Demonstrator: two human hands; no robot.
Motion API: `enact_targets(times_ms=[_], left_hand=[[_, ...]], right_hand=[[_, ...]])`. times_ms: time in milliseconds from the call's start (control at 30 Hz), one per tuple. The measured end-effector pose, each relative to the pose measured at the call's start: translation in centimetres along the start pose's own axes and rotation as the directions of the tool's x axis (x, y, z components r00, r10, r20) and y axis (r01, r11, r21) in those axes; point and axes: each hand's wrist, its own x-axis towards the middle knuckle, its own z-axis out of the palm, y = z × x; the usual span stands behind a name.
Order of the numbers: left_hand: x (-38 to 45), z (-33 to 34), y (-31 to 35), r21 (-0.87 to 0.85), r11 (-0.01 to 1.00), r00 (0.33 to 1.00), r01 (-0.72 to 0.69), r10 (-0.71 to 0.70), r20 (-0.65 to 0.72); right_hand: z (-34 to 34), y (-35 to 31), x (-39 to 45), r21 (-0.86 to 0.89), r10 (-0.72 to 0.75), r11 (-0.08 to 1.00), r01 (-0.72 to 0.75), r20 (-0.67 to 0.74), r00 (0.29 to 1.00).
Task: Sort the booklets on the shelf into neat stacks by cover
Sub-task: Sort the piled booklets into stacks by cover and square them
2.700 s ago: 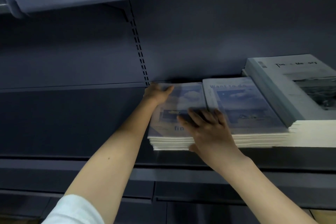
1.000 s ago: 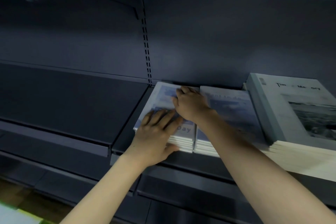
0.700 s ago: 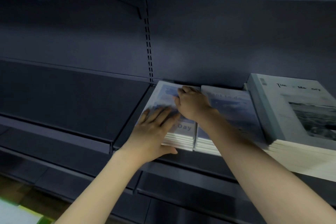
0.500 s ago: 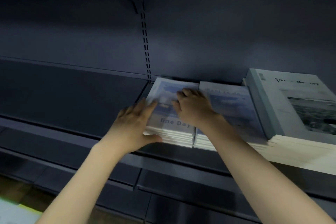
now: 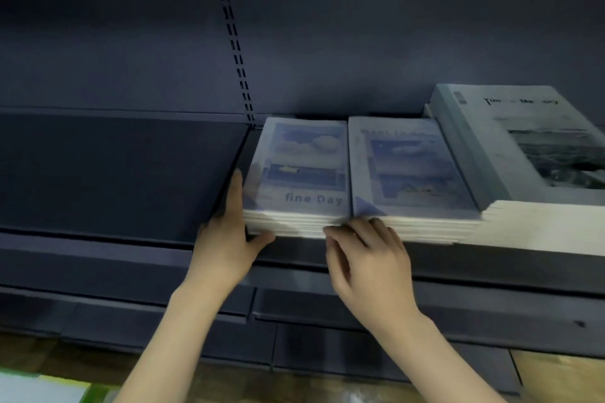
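From the head view, three stacks of booklets sit side by side on the right half of a dark shelf [image 5: 124, 173]. The "fine Day" stack [image 5: 301, 173] stands at the left end, its right edge touching the middle blue-cover stack [image 5: 409, 167], which in turn butts against the taller grey-cover stack [image 5: 523, 154] at the right. The left hand [image 5: 226, 239] lies against the left side of the "fine Day" stack, fingers straight and pressed together along that edge, thumb hooked under the front corner. The right hand [image 5: 366, 258] meets the front edges where the two blue stacks join, fingers bent and slightly spread, the tips on the page edges; whether it pinches any pages cannot be told. Left of the stacks the shelf board runs bare to the frame edge, and the slotted upright [image 5: 237, 52] rises behind the "fine Day" stack's back left corner.
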Motion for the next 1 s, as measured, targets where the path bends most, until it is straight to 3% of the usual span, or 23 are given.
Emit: enact_targets(times_ms=[100, 167, 300, 433, 800, 1000], left_hand=[[-0.4, 0.7, -0.4, -0.049, 0.998, 0.997, 0.046, -0.049, -0.060], [-0.5, 1.0, -0.9, 0.015, 0.997, 0.993, 0.081, -0.080, -0.086], [-0.8, 1.6, -1.6, 0.226, 0.972, 0.990, 0.062, -0.032, -0.134], [-1.2, 2.2, -1.6, 0.226, 0.974, 0.983, 0.022, 0.020, -0.181], [-0.9, 1.4, -1.6, 0.153, 0.988, 0.982, 0.007, 0.022, -0.189], [-1.0, 1.5, -2.2, 0.137, 0.990, 0.979, 0.013, 0.015, -0.202]], right_hand=[[0.8, 0.3, -1.5, -0.057, 0.101, 0.994, -0.094, 0.122, 0.987], [0.9, 0.4, -2.3, -0.098, 0.210, 0.976, -0.195, 0.175, 0.962], [1.2, -0.3, -3.0, -0.126, 0.355, 0.933, -0.338, 0.146, 0.924], [1.6, -1.2, -3.0, -0.131, 0.413, 0.909, -0.396, 0.147, 0.899], [1.6, -2.0, -3.0, -0.105, 0.402, 0.915, -0.389, 0.167, 0.900], [1.4, -2.8, -3.1, 0.007, 0.415, 0.907, -0.422, 0.172, 0.894]])
